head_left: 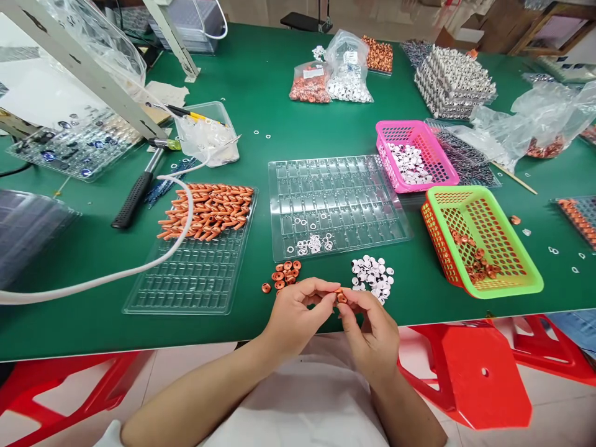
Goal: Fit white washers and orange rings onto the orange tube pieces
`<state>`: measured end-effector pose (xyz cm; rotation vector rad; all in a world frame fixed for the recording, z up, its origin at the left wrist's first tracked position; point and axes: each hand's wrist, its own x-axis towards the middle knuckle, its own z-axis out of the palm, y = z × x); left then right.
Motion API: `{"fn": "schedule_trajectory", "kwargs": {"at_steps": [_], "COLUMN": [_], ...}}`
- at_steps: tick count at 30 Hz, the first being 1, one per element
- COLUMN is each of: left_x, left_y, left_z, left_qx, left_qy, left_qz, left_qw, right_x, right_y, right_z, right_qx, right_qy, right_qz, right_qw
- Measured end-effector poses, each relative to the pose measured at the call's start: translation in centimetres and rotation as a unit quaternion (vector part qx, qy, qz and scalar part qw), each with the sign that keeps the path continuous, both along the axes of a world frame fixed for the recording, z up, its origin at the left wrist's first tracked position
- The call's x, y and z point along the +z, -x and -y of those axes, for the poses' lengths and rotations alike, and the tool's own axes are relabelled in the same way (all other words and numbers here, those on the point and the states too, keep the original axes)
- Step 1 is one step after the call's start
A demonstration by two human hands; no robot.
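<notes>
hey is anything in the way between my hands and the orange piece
Nothing visible. Your left hand and right hand meet at the orange piece; the orange caps and white discs lie beyond them.

Your left hand [292, 320] and right hand [376, 335] nearly meet, thumbs [322, 312] and fingers [319, 285] bent into pinches; your forearms [200, 391] angle inward.

On the tabletop [251, 81] I am counting: pink basket [404, 128], one; lime-green basket [510, 289], one; hammer [139, 190], one; wooden stick [514, 178], one; ring-strewn tray [335, 198], one; labelled bags [310, 88], two. Hands [293, 320], two, are working.
</notes>
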<state>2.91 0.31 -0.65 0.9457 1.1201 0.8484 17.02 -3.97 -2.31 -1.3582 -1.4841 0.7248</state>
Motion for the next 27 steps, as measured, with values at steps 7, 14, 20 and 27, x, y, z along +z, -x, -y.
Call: {"fn": "schedule_trajectory", "kwargs": {"at_steps": [7,14,20,27], "left_x": [-0.4,-0.2,-0.1,-0.6], "left_y": [-0.2,0.2,0.4,0.9], "left_z": [0.4,0.5,0.2,-0.5], "left_qx": [0.019,0.001,0.017,-0.013], "left_qy": [-0.027,-0.103,-0.062,-0.163], "left_qz": [-0.021,-0.060,0.003,0.030], "left_qw": [0.999,0.993,0.998,0.986], "right_x": [-1.0,-0.8,-0.2,-0.3], "right_y": [1.1,1.1,0.5,-0.4], "right_z": [0.2,0.1,0.0,-0.2], "right_qx": [-0.061,-0.056,-0.028,0.024], "right_qy": [0.045,0.055,0.071,0.102], "right_qz": [-0.052,-0.117,-0.167,-0.267], "right_qw": [0.996,0.990,0.983,0.958]}}
